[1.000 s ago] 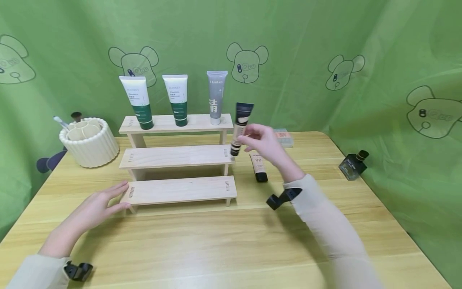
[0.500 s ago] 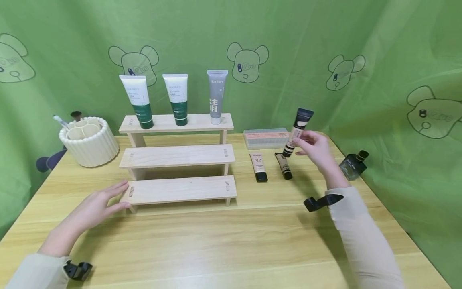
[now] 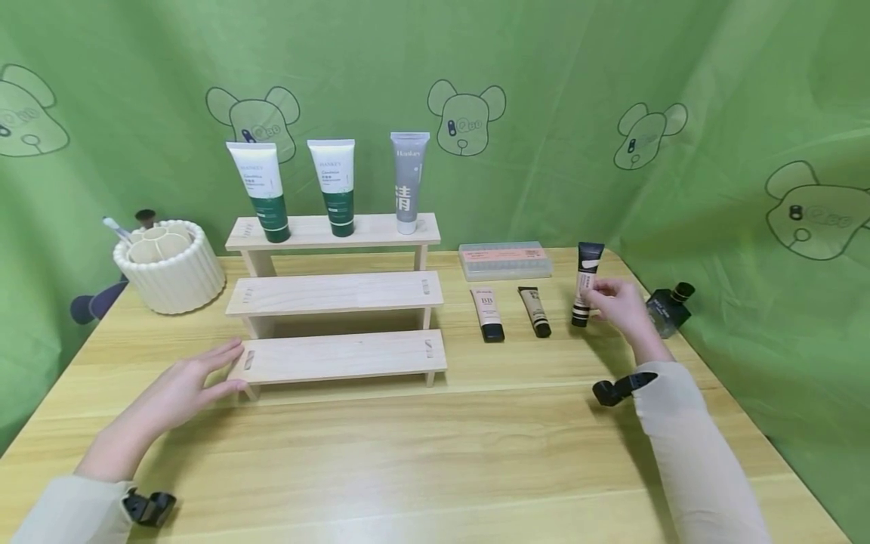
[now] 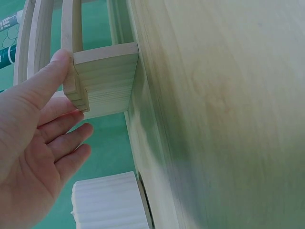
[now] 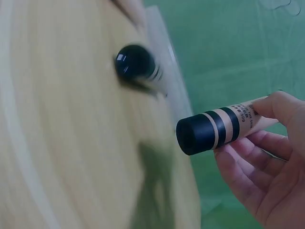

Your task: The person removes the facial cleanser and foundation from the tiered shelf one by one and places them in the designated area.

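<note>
My right hand (image 3: 620, 306) pinches a small beige squeeze tube (image 3: 586, 285) with a dark cap and dark crimped end, between thumb and fingers. In the right wrist view the tube (image 5: 228, 125) hangs off the tabletop, cap downward, its shadow apart from it. To its left lie a beige tube (image 3: 535, 311) with a dark cap and a pink BB cream tube (image 3: 486, 313). My left hand (image 3: 180, 393) grips the left end of the lowest step of a three-step wooden display rack (image 3: 343, 357); the left wrist view shows the thumb (image 4: 59, 59) against the step's edge.
Two white-and-green tubes (image 3: 261, 193) and a grey tube (image 3: 409, 181) stand on the top step. A clear flat box (image 3: 504, 261) lies behind the small tubes. A dark perfume bottle (image 3: 669, 308) sits at the right edge, a ribbed white brush holder (image 3: 170, 268) at the left.
My right hand has carried its tube from beside the rack's middle step rightward past the two lying tubes, then lowered it towards the table. The left hand has stayed on the rack.
</note>
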`<state>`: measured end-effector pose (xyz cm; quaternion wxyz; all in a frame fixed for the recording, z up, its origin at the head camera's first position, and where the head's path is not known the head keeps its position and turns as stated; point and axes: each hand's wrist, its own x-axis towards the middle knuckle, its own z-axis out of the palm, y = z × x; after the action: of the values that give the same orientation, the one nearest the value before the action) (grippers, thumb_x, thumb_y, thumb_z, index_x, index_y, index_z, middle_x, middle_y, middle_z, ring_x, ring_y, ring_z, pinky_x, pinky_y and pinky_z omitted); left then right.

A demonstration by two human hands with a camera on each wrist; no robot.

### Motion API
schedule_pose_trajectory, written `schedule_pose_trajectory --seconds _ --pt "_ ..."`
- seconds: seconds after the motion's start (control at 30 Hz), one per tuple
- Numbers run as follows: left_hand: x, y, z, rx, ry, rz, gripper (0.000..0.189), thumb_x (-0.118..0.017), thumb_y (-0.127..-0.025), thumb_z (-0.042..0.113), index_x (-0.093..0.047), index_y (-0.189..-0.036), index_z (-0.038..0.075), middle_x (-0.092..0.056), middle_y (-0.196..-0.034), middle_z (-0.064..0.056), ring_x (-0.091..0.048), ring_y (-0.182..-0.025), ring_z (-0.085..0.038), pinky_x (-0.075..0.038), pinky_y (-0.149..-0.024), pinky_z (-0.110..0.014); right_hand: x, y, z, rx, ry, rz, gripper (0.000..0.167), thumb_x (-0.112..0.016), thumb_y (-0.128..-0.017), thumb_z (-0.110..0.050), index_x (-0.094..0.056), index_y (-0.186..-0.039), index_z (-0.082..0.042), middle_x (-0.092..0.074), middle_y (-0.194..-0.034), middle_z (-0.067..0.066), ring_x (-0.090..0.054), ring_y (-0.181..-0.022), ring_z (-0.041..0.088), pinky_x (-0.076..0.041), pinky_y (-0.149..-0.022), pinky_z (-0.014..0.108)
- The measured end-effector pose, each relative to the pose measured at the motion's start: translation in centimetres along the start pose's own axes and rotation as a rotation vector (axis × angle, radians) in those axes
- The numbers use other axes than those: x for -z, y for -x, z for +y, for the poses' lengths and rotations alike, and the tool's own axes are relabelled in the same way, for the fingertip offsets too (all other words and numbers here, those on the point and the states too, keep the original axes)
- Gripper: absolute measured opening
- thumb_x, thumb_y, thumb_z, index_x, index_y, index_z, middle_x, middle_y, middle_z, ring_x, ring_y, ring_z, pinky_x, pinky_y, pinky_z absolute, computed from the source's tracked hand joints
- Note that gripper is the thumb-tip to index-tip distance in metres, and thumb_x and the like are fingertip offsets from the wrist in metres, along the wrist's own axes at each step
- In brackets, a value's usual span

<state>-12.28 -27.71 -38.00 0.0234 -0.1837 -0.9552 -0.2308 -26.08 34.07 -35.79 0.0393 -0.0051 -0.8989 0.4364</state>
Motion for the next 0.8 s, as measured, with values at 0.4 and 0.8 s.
schedule_pose_trajectory --seconds 0.4,0.8 --pt "0.0 0.0 0.0 0.005 -0.005 -0.006 0.064 -0.062 -0.087 0.035 -0.044 -0.13 -0.009 -0.037 -0.136 -0.027 -0.038 -0.118 -0.048 -0.031 -0.097 -0.06 0.2 -1.5 3.2 -0.184 0.071 -0.105 0.058 -0.053 -0.093 -0.034 -0.046 -0.124 0.013 -0.056 -0.107 0.023 -0.057 -0.076 0.012 -0.056 -0.069 0.03" --pt "0.0 -0.1 0.1 0.006 -0.01 -0.006 0.064 -0.062 -0.087 0.035 -0.044 -0.129 -0.009 -0.038 -0.135 -0.027 -0.039 -0.118 -0.048 -0.031 -0.096 -0.06 -0.1 -2.1 3.8 -0.152 0.221 -0.187 0.055 -0.051 -0.093 -0.035 -0.052 -0.116 0.016 -0.059 -0.101 0.023 -0.057 -0.079 0.019 -0.052 -0.065 0.028"
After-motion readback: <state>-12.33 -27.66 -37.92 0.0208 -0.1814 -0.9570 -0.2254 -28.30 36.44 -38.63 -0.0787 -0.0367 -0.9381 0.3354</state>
